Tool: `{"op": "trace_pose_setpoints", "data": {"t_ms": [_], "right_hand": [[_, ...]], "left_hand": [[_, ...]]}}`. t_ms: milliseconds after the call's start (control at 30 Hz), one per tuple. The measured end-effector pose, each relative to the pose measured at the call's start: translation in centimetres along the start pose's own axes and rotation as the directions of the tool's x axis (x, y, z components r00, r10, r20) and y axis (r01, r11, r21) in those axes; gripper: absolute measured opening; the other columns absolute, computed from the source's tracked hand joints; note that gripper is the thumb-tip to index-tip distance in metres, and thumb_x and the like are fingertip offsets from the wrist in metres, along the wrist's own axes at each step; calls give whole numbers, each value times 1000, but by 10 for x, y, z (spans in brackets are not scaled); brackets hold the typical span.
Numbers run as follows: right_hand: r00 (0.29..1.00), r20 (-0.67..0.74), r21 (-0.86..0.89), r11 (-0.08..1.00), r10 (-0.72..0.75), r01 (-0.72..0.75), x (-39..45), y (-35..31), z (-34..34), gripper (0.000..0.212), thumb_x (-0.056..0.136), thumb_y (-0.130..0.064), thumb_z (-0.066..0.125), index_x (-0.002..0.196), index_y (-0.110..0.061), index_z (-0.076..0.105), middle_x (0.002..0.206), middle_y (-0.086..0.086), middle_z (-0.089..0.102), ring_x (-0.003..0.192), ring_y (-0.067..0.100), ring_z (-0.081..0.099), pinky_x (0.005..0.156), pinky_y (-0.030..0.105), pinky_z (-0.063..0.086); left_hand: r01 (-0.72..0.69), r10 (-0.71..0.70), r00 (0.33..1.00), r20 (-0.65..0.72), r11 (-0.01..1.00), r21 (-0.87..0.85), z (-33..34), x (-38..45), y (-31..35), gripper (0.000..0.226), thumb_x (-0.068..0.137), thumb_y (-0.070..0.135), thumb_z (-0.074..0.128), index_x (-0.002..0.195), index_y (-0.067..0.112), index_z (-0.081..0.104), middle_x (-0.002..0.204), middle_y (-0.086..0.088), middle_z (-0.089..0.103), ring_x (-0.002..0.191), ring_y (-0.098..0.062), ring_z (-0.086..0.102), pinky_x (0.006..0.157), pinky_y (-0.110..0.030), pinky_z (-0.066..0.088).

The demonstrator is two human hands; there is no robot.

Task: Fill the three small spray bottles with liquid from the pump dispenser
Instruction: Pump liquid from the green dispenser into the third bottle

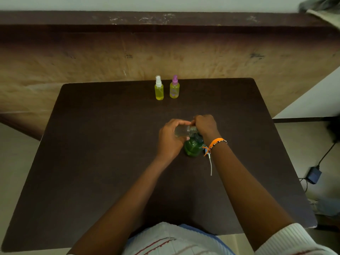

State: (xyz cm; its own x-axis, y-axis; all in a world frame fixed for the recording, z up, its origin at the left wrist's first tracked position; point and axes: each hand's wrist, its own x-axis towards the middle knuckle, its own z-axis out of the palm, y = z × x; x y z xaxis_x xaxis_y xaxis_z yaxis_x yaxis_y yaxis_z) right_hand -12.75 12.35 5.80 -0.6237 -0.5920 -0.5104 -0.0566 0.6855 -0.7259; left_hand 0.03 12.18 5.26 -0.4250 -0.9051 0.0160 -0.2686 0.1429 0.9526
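Filling: two of the three bottles look done; I judge that the third is now in work.
White-cap bottle (159, 90): stands capped at the far edge of the table (92, 144), full of yellow-green liquid.
Purple-cap bottle (174, 88): just beside it on the right, capped, with the same liquid.
Third bottle (182, 130): lies on its side in the hands, above the dispenser; it looks clear and empty, the threaded neck points right.
Left hand (169, 138): fingers curled around the body of the third bottle.
Right hand (205, 126): fingers closed tight at the neck; I cannot tell if they hold the cap.
Dispenser (194, 147): green, under the hands at the table middle; its pump is hidden.
Left to do: fill the third bottle, close it.
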Motion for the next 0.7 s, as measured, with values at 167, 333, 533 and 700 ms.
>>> {"op": "trace_pose_setpoints", "data": {"t_ms": [167, 333, 533, 700], "right_hand": [[995, -98, -36, 999, -32, 28, -4, 2, 3, 31, 88, -24, 49, 93, -6, 74, 106, 16, 69, 96, 33, 61, 85, 37, 49], [995, -96, -42, 999, -36, 32, -6, 1, 1, 34, 90, -29, 49, 92, -6, 74, 104, 15, 68, 97, 34, 62, 88, 38, 49], [1000, -14, -43, 999, -21, 20, -5, -2, 0, 33, 85, -33, 52, 89, -10, 74, 104, 15, 70, 98, 33, 63, 87, 38, 49], [994, -97, -70, 997, -51, 44, -3, 3, 1, 35, 88, -32, 48, 92, -8, 73, 106, 15, 69, 99, 35, 62, 85, 34, 49]], "left_hand": [[12, -12, 1000, -9, 999, 39, 2, -1, -1, 43, 59, -8, 73, 95, 15, 68, 95, 6, 63, 88, -11, 59, 73, -16, 45], [9, -9, 1000, 1, 998, 56, 0, -1, 1, 43, 59, -7, 74, 94, 17, 67, 95, 7, 63, 89, -10, 59, 74, -19, 45], [-9, 9, 1000, -13, 1000, 24, 0, -2, 2, 44, 59, -6, 73, 93, 21, 67, 94, 6, 64, 88, -11, 60, 75, -23, 47], [0, 1, 1000, -14, 999, 54, 1, -1, 1, 44, 58, -8, 73, 95, 15, 68, 94, 7, 63, 90, -12, 60, 77, -22, 47]]}}
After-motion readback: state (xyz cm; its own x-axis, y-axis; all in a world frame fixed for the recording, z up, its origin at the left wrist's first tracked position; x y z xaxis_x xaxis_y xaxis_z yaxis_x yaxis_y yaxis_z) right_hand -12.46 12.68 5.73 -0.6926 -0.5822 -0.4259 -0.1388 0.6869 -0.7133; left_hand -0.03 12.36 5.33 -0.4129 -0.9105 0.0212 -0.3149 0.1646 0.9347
